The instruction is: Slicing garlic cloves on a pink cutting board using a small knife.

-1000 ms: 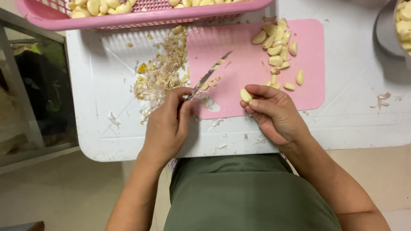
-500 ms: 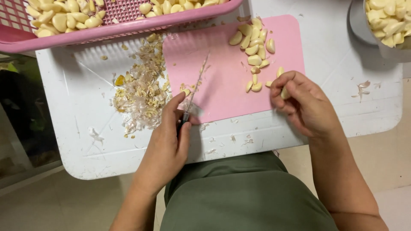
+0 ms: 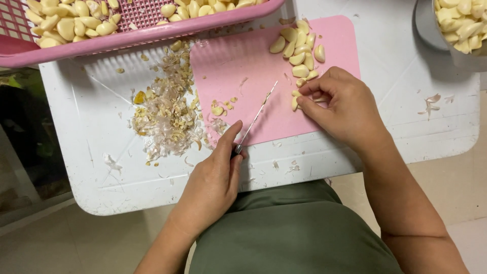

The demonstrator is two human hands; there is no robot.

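White table (image 3: 91, 152) surface carries a pink cutting board (image 3: 243, 61), with a heap of garlic skins (image 3: 165, 114) at its left edge and a pink basket (image 3: 152, 33) of peeled cloves behind. Left hand (image 3: 213, 185) is clenched on a small knife (image 3: 256, 117), blade lying across the board. Right hand (image 3: 342, 109) pinches a garlic clove (image 3: 295, 103) on the board, just below the pile of peeled cloves (image 3: 299, 50).
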